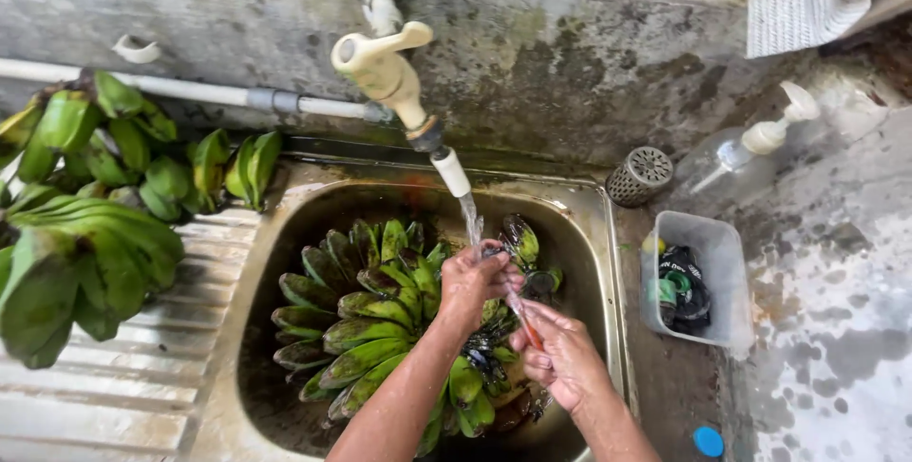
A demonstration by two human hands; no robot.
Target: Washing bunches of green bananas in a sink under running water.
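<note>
Hands at sink [579, 198], frame centre, under running tap [385, 63].
Left hand [472, 283] grips green bananas [366, 324] lying in the basin; right hand [560, 356] is closed on a thin orange-handled tool [524, 321], lower centre.

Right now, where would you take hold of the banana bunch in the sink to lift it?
Probably at the dark stalk end of the banana bunch, near the left hand, coming from above: the fruits fan out leftward from there, and the sink walls block side approaches.
</note>
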